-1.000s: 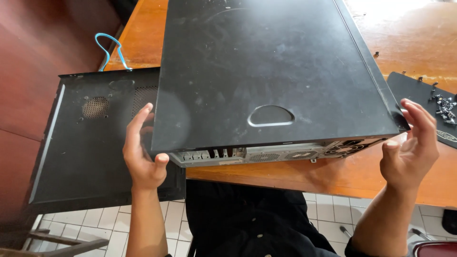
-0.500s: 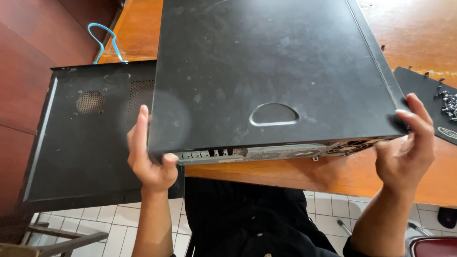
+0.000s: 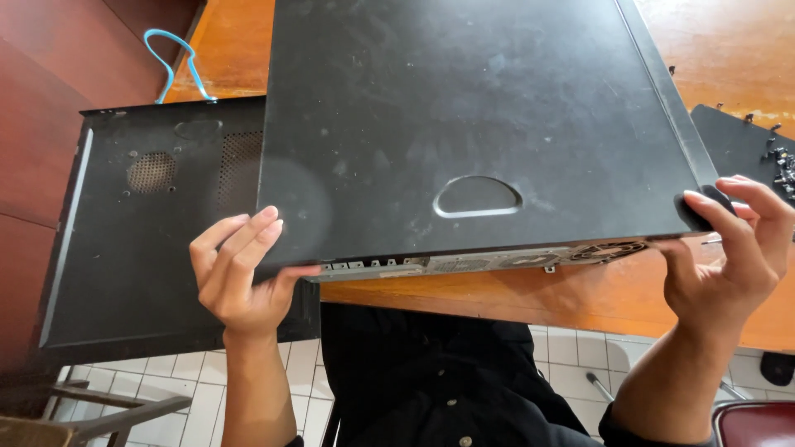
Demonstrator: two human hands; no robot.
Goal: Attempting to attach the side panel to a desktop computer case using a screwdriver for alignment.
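The left hand (image 3: 240,277) grips the near left corner of the computer case (image 3: 472,124), fingers wrapped up over the top panel and thumb tucked under the edge. The right hand (image 3: 729,248) is clamped on the near right corner, fingertips (image 3: 704,203) curled over the top and palm against the side. Both hands are closed on the case, so it reads as being shifted or lifted at its near end. A further move would seem to call for an even pull from both corners, since the near end overhangs the table (image 3: 538,290) edge toward 6 o'clock.

The case is a broad, flat black metal box, dusty and smudged, with a half-round pressed finger recess (image 3: 478,197) near its front edge. Along the near face runs a strip of silvery ports and vents. It lies flat on the orange-brown wooden table, filling the centre and 12 o'clock of the view.

At 9 o'clock a detached black side panel (image 3: 141,240) with round and rectangular mesh vents sticks out past the table. A light blue cable (image 3: 178,62) loops at 11 o'clock. At 3 o'clock lies another dark panel (image 3: 737,149) with small screws (image 3: 782,161).
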